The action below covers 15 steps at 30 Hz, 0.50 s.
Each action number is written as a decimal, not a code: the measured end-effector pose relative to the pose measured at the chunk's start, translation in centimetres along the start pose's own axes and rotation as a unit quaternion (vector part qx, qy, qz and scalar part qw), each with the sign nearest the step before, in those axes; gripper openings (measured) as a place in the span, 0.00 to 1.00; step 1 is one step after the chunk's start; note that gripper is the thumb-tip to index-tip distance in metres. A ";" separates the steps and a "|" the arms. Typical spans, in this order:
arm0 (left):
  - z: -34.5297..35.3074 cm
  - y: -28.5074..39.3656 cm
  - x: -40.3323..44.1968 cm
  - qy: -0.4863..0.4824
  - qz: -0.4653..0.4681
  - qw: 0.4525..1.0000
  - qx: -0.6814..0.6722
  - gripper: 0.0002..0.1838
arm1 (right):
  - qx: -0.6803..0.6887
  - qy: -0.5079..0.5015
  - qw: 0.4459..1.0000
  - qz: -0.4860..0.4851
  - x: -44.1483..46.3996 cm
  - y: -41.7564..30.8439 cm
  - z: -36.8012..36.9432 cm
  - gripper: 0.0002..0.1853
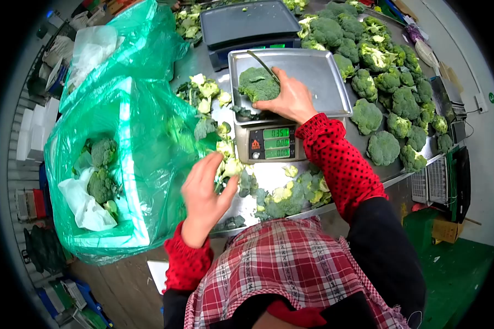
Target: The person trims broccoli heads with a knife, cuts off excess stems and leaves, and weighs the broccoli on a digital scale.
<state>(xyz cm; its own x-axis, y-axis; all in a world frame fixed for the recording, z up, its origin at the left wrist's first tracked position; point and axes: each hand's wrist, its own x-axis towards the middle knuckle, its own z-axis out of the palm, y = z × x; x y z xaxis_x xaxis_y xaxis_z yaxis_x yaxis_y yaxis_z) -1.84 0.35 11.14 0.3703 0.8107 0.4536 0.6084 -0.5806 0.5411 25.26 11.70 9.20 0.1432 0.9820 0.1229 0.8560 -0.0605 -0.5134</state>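
A broccoli head (258, 83) rests on the metal pan (313, 82) of a scale with a lit green display (276, 142). My right hand (284, 97) is closed round the right side of that head, with a thin dark stem sticking up by the thumb and fingers. Over the table edge, left of the scale, my left hand (206, 189) is apart from the scale, its fingers spread and nothing in them. Small broccoli pieces (282, 200) lie below the scale and beside my left hand.
At the left stands a box lined with green plastic (140, 181), holding broccoli (101, 183) and white film (82, 203). Many broccoli heads (403, 104) are heaped at the right. Behind the pan sits a second scale (250, 24). More trimmings (203, 93) lie between box and scale.
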 end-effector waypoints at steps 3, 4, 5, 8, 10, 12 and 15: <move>6.2 -0.3 5.3 -0.017 0.003 1.000 0.000 0.39 | 0.335 0.045 0.940 0.039 0.9 3.1 0.3 0.29; 7.1 0.2 6.4 -0.050 -0.009 0.999 0.002 0.40 | 0.517 -0.071 0.835 0.175 -1.5 0.3 -4.0 0.22; 8.3 0.8 8.0 -0.084 -0.014 0.996 -0.001 0.42 | 0.526 -0.079 0.825 0.189 -2.3 2.1 -3.4 0.21; 10.9 1.2 8.0 -0.088 -0.006 0.994 -0.061 0.44 | 0.626 -0.033 0.747 0.219 -6.8 4.3 -2.8 0.20; 12.3 0.3 6.5 -0.149 0.036 0.988 -0.011 0.31 | 0.699 0.009 0.665 0.263 -8.8 6.2 -4.6 0.20; 11.2 0.2 5.1 -0.192 0.084 0.978 0.000 0.17 | 0.724 0.087 0.619 0.291 -9.0 8.7 -7.0 0.20; 7.5 1.2 2.9 -0.161 0.079 0.979 -0.094 0.17 | 0.633 0.274 0.657 0.306 -6.1 12.6 -12.5 0.24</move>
<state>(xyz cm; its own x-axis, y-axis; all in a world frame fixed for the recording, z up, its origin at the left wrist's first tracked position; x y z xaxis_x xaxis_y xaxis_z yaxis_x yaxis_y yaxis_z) 5.22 2.57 7.77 0.6691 0.6746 0.3118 0.3969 -0.6791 0.6175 41.38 2.68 12.61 0.7215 0.6104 -0.3268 -0.4937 0.1227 -0.8609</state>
